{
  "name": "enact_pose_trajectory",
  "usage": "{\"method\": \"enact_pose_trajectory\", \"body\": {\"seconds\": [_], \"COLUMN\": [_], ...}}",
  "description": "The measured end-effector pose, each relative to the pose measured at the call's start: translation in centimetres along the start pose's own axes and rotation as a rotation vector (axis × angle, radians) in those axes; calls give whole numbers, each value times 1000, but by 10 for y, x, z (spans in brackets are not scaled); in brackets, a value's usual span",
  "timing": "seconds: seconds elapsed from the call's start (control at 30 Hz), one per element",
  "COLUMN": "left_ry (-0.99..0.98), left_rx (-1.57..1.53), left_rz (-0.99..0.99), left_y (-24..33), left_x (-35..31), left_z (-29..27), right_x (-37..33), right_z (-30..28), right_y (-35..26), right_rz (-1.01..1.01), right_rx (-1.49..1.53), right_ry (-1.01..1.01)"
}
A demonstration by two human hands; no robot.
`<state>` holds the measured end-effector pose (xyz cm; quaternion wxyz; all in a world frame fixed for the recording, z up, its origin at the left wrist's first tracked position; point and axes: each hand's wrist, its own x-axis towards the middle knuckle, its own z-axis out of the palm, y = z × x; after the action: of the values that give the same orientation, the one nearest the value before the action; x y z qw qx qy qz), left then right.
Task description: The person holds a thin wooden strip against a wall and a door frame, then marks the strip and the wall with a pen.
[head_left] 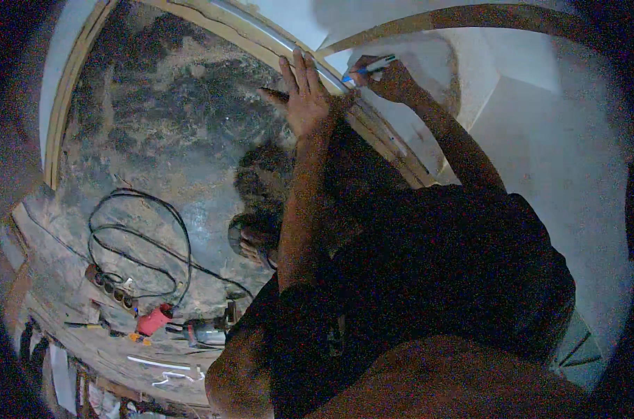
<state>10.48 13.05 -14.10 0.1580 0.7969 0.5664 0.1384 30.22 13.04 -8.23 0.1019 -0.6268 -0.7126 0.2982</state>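
My left hand (306, 98) lies with its fingers stretched out and spread, the fingertips on a long pale strip (264, 28) along a wooden edge (237, 33). Just to its right, my right hand (395, 82) is closed round a white marker with blue on it (378, 65). The marker slants, its blue end down at the strip close to my left hand. I cannot tell whether its tip touches the strip. The wooden edge continues toward the lower right (394, 148), partly in shadow.
A black cable (186, 227) loops over the dusty dark floor (184, 105) at the left. By it lie a multi-socket power strip (114, 289), a red object (154, 320), a dark power tool (205, 331) and a white strip (160, 364). Pale panels (554, 146) spread at the right.
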Motion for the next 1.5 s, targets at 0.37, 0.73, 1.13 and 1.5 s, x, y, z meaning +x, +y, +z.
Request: {"method": "enact_pose_trajectory", "body": {"seconds": [0.37, 0.73, 1.13, 1.5], "left_ry": [-43, 24, 8, 45], "left_rx": [-66, -74, -22, -15], "left_rz": [-2, -22, -4, 0], "left_y": [0, 3, 3, 4], "left_x": [-2, -1, 0, -2], "left_z": [-4, 5, 0, 3], "right_x": [-8, -17, -15, -7], "right_z": [3, 11, 6, 9], "right_y": [2, 14, 6, 2], "right_rz": [0, 54, 49, 43], "right_rx": [-36, -22, 115, 87], "right_ry": [6, 2, 45, 63]}}
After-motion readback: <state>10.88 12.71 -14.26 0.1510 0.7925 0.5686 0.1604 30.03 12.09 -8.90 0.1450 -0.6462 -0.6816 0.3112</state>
